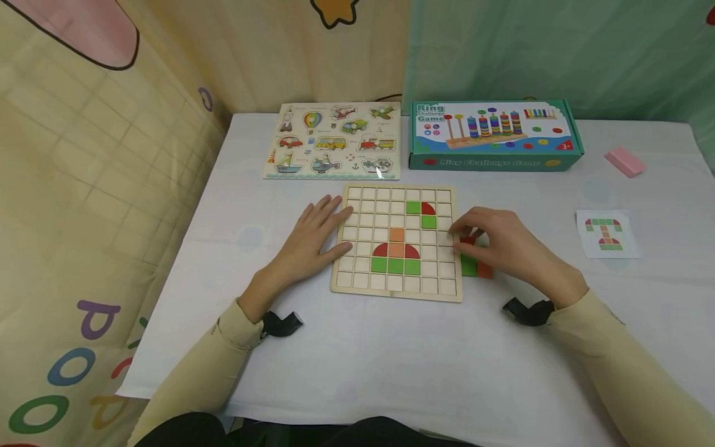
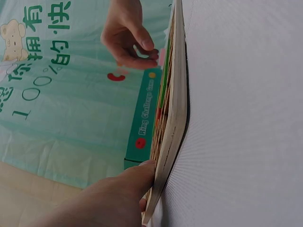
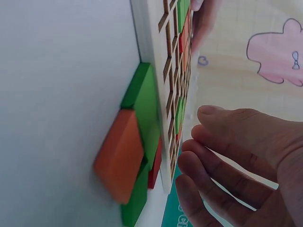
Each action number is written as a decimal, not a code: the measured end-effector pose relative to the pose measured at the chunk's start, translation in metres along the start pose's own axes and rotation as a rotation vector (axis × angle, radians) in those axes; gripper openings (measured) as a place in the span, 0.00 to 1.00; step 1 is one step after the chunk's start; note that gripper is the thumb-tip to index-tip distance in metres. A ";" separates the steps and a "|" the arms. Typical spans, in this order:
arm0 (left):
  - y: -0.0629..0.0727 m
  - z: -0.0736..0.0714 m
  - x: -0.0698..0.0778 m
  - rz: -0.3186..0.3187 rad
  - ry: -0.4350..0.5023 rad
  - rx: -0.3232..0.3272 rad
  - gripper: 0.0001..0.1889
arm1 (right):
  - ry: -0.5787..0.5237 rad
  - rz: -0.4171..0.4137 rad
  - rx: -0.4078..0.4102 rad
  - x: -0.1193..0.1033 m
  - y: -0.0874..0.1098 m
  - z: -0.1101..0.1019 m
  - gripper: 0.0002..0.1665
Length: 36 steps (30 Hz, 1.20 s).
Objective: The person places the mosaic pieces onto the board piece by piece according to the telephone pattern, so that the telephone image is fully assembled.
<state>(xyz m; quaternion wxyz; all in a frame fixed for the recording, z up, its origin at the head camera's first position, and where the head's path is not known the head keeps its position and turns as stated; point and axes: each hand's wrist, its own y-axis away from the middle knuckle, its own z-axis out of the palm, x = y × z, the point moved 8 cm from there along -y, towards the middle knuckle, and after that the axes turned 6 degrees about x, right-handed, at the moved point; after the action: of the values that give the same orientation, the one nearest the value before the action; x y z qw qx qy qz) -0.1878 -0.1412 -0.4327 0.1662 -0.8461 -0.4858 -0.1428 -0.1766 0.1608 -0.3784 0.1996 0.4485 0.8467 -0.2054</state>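
Observation:
A wooden grid board [image 1: 399, 296] lies in the middle of the table. Set in its cells are green squares [image 1: 395, 266], orange squares [image 1: 396, 235] and red quarter-circle pieces [image 1: 380, 250]. My left hand [image 1: 309, 241] rests at the board's left edge, its fingers fairly straight and its thumb on the frame. Over the board's right edge hovers my right hand [image 1: 505, 239], fingers loosely bent, nothing between them in the right wrist view. Under it, loose green [image 3: 146, 101], orange [image 3: 120, 153] and red [image 3: 155, 165] pieces lie beside the board.
Behind the board are a picture puzzle board [image 1: 338, 146] with vehicles and a green Ring Challenge Game box [image 1: 497, 164]. To the right lie a pink block [image 1: 625, 162] and a white card [image 1: 627, 245] printed with a coloured shape pattern. Curtains [image 1: 475, 49] border the table's back.

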 end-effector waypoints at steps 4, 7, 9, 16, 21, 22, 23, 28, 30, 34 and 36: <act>0.001 0.000 0.000 -0.003 0.001 -0.002 0.38 | -0.002 -0.009 0.037 0.005 0.015 -0.005 0.14; 0.000 0.000 0.000 -0.004 0.005 0.000 0.38 | 0.000 -0.005 0.060 0.008 0.026 -0.008 0.13; 0.000 0.000 0.000 -0.006 0.006 -0.002 0.38 | 0.014 0.001 0.076 0.010 0.033 -0.010 0.14; 0.000 0.000 0.001 -0.003 -0.003 -0.005 0.38 | 0.057 0.056 0.121 0.025 0.055 -0.019 0.22; 0.000 0.000 0.001 -0.009 0.000 -0.012 0.38 | 0.032 0.053 0.118 0.031 0.064 -0.021 0.23; 0.000 0.000 0.001 -0.009 0.001 -0.012 0.38 | 0.026 0.050 0.114 0.031 0.065 -0.020 0.23; 0.000 0.000 0.001 -0.009 0.003 -0.011 0.38 | 0.021 0.049 0.109 0.030 0.065 -0.020 0.23; -0.001 0.000 0.001 0.001 0.001 -0.001 0.38 | 0.030 0.047 0.088 0.029 0.066 -0.016 0.22; -0.001 0.000 0.001 0.002 -0.003 0.000 0.38 | 0.031 0.048 0.087 0.028 0.067 -0.015 0.22; -0.001 -0.001 0.000 -0.002 -0.003 -0.001 0.38 | 0.021 0.024 0.083 0.025 0.067 -0.012 0.24; 0.000 -0.001 0.000 -0.004 -0.001 -0.001 0.38 | 0.019 0.009 0.077 0.023 0.066 -0.011 0.25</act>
<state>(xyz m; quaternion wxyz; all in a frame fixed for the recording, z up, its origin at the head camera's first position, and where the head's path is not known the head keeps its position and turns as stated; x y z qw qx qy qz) -0.1879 -0.1416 -0.4314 0.1654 -0.8453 -0.4874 -0.1430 -0.1345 0.2163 -0.3930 0.1749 0.4616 0.8380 -0.2327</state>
